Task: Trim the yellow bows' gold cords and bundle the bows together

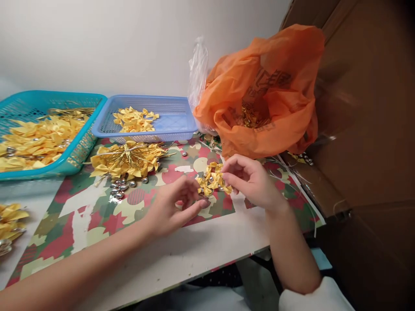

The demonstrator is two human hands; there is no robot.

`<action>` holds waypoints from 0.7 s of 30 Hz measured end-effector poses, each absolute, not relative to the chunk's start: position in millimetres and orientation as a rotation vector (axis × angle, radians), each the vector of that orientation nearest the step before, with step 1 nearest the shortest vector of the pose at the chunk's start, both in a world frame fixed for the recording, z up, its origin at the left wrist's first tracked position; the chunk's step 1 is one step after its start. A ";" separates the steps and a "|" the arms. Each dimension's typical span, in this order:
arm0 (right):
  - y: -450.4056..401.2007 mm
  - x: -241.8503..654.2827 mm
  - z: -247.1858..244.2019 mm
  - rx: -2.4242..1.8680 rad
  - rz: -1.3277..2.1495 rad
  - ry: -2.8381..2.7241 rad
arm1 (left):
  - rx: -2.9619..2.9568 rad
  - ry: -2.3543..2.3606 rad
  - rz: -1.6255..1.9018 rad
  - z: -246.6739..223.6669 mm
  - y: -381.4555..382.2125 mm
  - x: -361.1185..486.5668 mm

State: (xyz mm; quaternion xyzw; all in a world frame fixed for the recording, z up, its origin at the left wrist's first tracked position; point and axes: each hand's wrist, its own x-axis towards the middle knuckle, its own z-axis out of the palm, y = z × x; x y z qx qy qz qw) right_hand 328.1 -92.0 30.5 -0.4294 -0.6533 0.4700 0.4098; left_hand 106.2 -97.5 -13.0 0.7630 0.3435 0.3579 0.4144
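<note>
Between my hands, a small cluster of yellow ribbon bows with silver bells lies on the patterned table covering. My left hand is at the left of this cluster, its thumb and fingers curled close together near the lower bows; whatever its fingertips hold is too small to make out. My right hand touches the cluster's right side, thumb and index finger closing on a yellow bow there. A tied bundle of yellow bows with gold stems rests farther left, with loose silver bells in front of it.
A teal basket of yellow bows stands at the left, beside a blue basket with fewer bows. An orange plastic bag stands open behind my right hand. White strings lie at the right edge, near brown cardboard.
</note>
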 end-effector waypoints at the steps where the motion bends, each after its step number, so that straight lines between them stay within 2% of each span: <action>1: -93.1 319.7 29.1 -1.000 1.236 -1.629 | 1.735 0.889 0.841 -9.6 -101.7 109.2; 5: -99.0 295.6 22.4 -0.778 1.340 -1.625 | 1.334 0.890 0.637 1.1 -111.6 114.3; 8: -102.9 287.0 15.7 -0.721 1.267 -1.680 | 1.262 0.817 0.671 0.8 -114.5 108.4; 16: -100.5 281.8 -2.4 -0.551 0.621 -1.833 | 1.629 0.895 1.152 -23.5 -121.5 86.6; 21: -101.8 281.4 -7.8 -0.516 0.411 -1.850 | 1.631 0.906 1.202 -28.2 -124.5 83.0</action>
